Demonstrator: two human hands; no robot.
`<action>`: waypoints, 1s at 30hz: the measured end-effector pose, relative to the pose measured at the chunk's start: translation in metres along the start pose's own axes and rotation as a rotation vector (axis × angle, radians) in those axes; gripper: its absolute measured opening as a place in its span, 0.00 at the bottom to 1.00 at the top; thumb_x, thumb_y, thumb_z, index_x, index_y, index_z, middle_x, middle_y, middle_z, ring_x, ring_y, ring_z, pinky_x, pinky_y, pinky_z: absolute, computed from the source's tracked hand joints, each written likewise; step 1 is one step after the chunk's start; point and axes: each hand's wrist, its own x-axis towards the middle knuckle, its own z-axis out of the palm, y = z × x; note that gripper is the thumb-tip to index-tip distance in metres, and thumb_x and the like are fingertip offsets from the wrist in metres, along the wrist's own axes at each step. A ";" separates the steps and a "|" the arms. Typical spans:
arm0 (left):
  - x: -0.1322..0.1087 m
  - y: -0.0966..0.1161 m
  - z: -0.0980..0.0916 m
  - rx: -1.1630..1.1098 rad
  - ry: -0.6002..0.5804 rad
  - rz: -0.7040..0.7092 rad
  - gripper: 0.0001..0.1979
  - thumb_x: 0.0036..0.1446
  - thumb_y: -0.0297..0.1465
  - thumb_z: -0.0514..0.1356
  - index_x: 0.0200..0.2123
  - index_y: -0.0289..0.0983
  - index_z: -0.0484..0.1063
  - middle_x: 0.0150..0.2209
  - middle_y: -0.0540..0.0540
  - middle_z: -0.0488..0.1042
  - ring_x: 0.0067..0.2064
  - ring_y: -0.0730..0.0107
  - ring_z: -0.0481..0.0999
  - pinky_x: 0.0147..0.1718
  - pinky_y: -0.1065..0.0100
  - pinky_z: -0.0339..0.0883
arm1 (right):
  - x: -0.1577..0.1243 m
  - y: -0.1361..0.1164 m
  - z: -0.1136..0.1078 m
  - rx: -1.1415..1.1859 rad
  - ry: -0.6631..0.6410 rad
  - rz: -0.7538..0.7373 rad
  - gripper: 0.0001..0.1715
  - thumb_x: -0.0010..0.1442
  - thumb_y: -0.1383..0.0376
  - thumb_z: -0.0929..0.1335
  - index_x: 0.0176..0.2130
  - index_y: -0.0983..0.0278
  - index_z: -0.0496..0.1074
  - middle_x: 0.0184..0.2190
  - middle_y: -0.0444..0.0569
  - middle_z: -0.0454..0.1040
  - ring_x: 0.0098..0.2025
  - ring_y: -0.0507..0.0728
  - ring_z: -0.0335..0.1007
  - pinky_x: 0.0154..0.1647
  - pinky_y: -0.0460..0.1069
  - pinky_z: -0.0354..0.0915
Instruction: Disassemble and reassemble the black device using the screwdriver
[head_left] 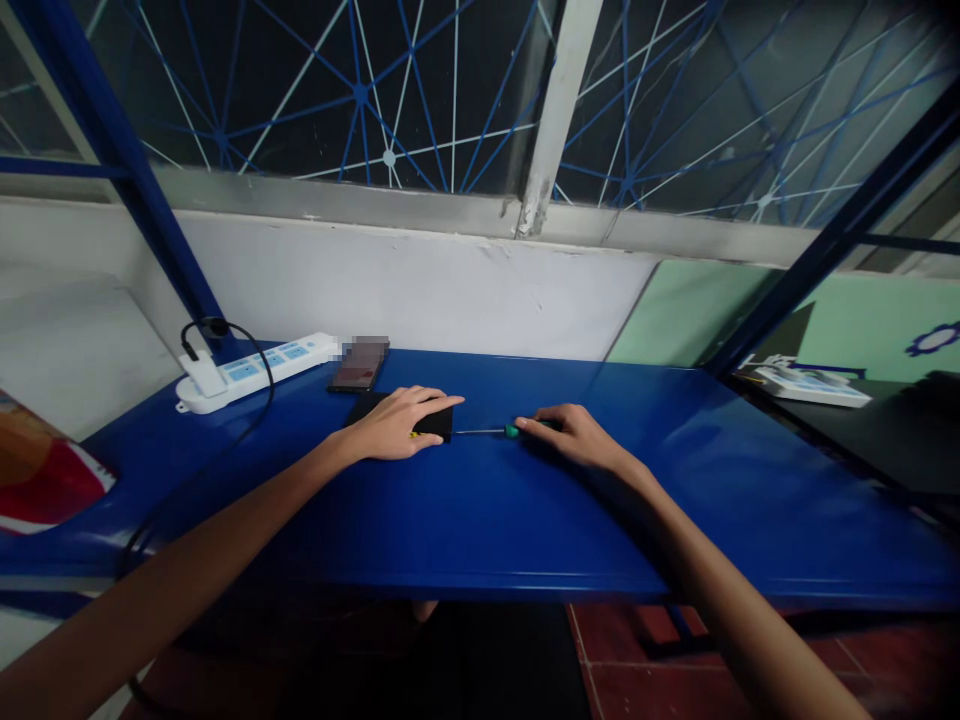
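A small flat black box (436, 423) with a bit of yellow on its near side lies on the blue table. My left hand (394, 420) is laid over it, thumb along the near side and outstretched fingers across the top, holding it against the table. My right hand (571, 433) is closed around the handle of a screwdriver (511, 431). Green shows at the front of that handle, while the rest is hidden in my palm. Its thin metal shaft points left, and the tip meets the right end of the box. Whether the tip enters the box, I cannot tell.
Behind my left hand lies a dark phone (361, 366). A white power strip (259, 372) with a plugged-in charger (202, 374) stands at the back left, its black cable (266, 400) running over the blue table (480, 520). A white device (814, 385) sits at far right.
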 end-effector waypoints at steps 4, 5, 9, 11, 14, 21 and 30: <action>0.000 0.000 0.000 -0.003 -0.001 0.005 0.30 0.63 0.40 0.54 0.66 0.50 0.48 0.62 0.42 0.61 0.59 0.52 0.62 0.54 0.51 0.56 | 0.000 -0.003 0.002 0.082 -0.020 -0.001 0.24 0.57 0.46 0.66 0.31 0.64 0.69 0.20 0.42 0.63 0.22 0.49 0.52 0.23 0.47 0.48; 0.000 0.000 0.000 -0.004 -0.001 0.006 0.31 0.63 0.40 0.54 0.66 0.50 0.48 0.62 0.41 0.61 0.58 0.52 0.62 0.54 0.51 0.56 | 0.000 -0.003 0.002 0.139 -0.041 0.001 0.23 0.55 0.47 0.68 0.35 0.64 0.69 0.22 0.42 0.66 0.23 0.49 0.54 0.23 0.47 0.50; 0.000 -0.001 0.000 -0.013 -0.005 0.004 0.31 0.63 0.40 0.54 0.67 0.50 0.48 0.62 0.42 0.60 0.58 0.51 0.62 0.54 0.50 0.56 | -0.001 -0.002 0.000 0.282 -0.092 0.021 0.24 0.49 0.50 0.73 0.37 0.63 0.65 0.24 0.43 0.69 0.23 0.50 0.58 0.23 0.46 0.53; 0.000 -0.001 0.000 -0.013 -0.009 0.000 0.31 0.62 0.40 0.54 0.67 0.50 0.47 0.62 0.42 0.60 0.59 0.51 0.62 0.54 0.50 0.56 | 0.000 0.000 -0.001 0.206 -0.085 0.045 0.22 0.51 0.48 0.72 0.33 0.63 0.67 0.22 0.42 0.67 0.22 0.49 0.56 0.22 0.47 0.51; 0.000 -0.001 0.000 -0.011 -0.010 -0.005 0.31 0.62 0.40 0.54 0.67 0.50 0.48 0.62 0.42 0.60 0.59 0.52 0.62 0.54 0.50 0.55 | 0.001 0.000 -0.002 0.042 -0.057 0.019 0.24 0.56 0.46 0.68 0.28 0.64 0.72 0.21 0.44 0.65 0.22 0.49 0.54 0.22 0.48 0.49; 0.001 -0.002 0.001 0.012 -0.004 -0.008 0.32 0.63 0.40 0.54 0.67 0.48 0.47 0.62 0.41 0.60 0.59 0.52 0.62 0.54 0.52 0.56 | 0.000 -0.003 -0.001 0.262 -0.072 0.026 0.23 0.52 0.49 0.72 0.38 0.63 0.67 0.24 0.43 0.68 0.22 0.48 0.55 0.21 0.46 0.50; 0.001 -0.002 0.002 0.018 -0.004 -0.021 0.33 0.62 0.41 0.55 0.67 0.48 0.46 0.63 0.42 0.60 0.60 0.52 0.61 0.55 0.51 0.55 | -0.002 -0.007 -0.004 0.279 -0.150 0.048 0.27 0.60 0.46 0.65 0.23 0.64 0.63 0.17 0.40 0.58 0.19 0.47 0.50 0.20 0.47 0.48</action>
